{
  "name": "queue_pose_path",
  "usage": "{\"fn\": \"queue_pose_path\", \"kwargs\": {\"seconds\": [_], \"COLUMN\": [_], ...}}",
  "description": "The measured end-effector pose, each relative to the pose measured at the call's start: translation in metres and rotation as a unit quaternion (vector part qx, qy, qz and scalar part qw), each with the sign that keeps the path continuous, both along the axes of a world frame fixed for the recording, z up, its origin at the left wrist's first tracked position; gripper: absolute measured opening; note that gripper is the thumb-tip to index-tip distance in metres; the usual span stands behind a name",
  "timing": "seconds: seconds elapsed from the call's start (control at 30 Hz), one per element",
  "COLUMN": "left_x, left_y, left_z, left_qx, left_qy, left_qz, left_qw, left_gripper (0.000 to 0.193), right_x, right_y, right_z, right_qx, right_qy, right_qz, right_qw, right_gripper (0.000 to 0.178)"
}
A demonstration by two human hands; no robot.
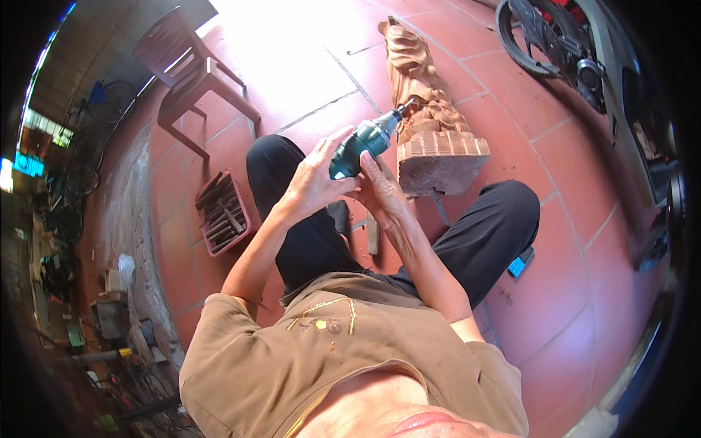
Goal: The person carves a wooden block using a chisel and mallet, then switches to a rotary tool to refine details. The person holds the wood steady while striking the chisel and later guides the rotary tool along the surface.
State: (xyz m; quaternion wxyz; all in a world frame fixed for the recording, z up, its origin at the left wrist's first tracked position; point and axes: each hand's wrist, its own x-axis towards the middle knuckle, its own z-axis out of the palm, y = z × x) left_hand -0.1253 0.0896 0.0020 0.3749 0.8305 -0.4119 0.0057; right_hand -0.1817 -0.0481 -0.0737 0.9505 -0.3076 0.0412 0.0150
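A green die grinder (365, 140) is held in front of my knees in both hands. My left hand (316, 181) closes round the left side of its body. My right hand (381, 188) grips it from below and the right, with its thumb along the housing. The thin bit points away to the upper right, at the side of a carved wooden figure (415, 69); whether it touches the wood I cannot tell. The carving lies on the floor with folds and rounded shapes cut into it, and its squared base (443, 164) faces me.
A pink basket (249, 219) of chisel-like tools sits left of my left knee. Farther left stands a brown plastic chair (188, 98). A motorbike (610, 95) is at the right. A small blue object (518, 264) lies beside my right leg, and a wooden stick (373, 235) between my legs.
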Motion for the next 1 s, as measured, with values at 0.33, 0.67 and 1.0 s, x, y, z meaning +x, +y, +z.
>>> {"fn": "queue_pose_path", "kwargs": {"seconds": [0.33,0.67,1.0], "left_x": [0.015,0.014,0.012], "left_y": [0.035,0.091,0.067], "left_z": [-0.010,-0.007,0.000], "left_qx": [-0.047,-0.224,-0.207], "left_qy": [0.166,0.347,0.366], "left_qz": [-0.003,0.077,0.047], "left_qw": [0.985,0.907,0.906], "left_gripper": [0.071,0.036,0.034], "right_x": [0.012,0.028,0.017], "right_y": [-0.015,-0.020,-0.023], "right_z": [-0.017,-0.008,-0.001], "right_qx": [0.044,0.163,0.101], "right_qy": [0.063,0.039,0.028], "right_qz": [-0.056,0.008,-0.008], "right_qw": [0.995,0.986,0.994], "right_gripper": [0.047,0.077,0.072]}}
